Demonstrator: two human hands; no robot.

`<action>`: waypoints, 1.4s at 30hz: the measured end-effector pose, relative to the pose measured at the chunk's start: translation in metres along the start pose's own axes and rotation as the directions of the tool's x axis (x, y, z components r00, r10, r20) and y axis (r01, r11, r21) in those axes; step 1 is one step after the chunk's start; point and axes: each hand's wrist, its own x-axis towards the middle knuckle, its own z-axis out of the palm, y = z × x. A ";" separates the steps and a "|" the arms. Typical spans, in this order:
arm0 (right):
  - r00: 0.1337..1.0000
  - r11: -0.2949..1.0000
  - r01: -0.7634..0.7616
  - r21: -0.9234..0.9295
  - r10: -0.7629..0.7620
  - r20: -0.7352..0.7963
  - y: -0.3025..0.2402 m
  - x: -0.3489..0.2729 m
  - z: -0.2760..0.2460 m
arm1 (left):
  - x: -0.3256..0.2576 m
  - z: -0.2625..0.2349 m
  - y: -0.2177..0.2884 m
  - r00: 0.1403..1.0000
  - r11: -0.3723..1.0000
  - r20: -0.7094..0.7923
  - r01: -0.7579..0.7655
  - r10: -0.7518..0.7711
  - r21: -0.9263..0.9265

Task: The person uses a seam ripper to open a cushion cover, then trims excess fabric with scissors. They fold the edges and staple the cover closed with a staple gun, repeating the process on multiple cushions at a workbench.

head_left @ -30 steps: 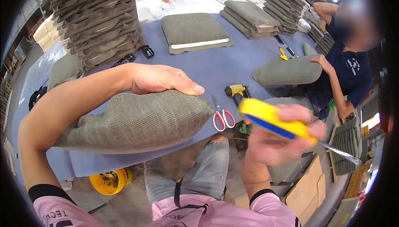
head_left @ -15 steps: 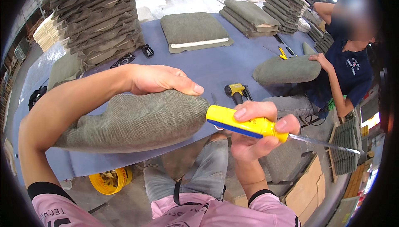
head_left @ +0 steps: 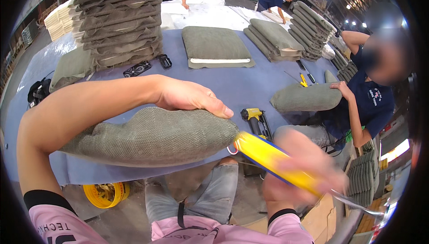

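My left hand [head_left: 190, 97] lies flat on top of an olive-green woven cushion [head_left: 152, 137], pressing it down at the near edge of the blue-covered table [head_left: 232, 85]. My right hand [head_left: 304, 172], blurred by motion, grips a long yellow and blue tool [head_left: 272, 161]. The tool's front end touches the cushion's right end. A thin hose or wire trails from the tool's rear toward the lower right. Red-handled scissors are mostly hidden behind the tool's tip.
A yellow and black staple gun [head_left: 255, 118] lies on the table right of the cushion. A tall stack of cushions [head_left: 118, 18] stands at the back left, more cushions [head_left: 216, 45] behind. A seated person [head_left: 371, 96] at the right holds another cushion [head_left: 306, 97]. A yellow reel [head_left: 105, 195] sits on the floor.
My right hand has brought the yellow tool leftward and down, from out at the right to the cushion's right end. My left hand has stayed on the cushion.
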 end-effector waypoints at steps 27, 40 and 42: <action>0.585 0.469 -0.574 -0.672 0.809 0.064 0.171 -0.136 -0.022 | -0.031 0.070 -0.015 0.990 0.948 -0.123 -0.029 0.071 0.318; 0.616 0.038 -0.347 -0.937 0.763 -0.197 0.234 -0.276 -0.116 | -0.032 0.184 -0.075 0.803 0.618 0.113 -0.532 0.585 0.578; 0.543 0.041 -0.372 -0.927 0.820 -0.182 0.226 -0.280 -0.120 | -0.024 0.174 -0.094 0.777 0.557 0.074 -0.510 0.625 0.655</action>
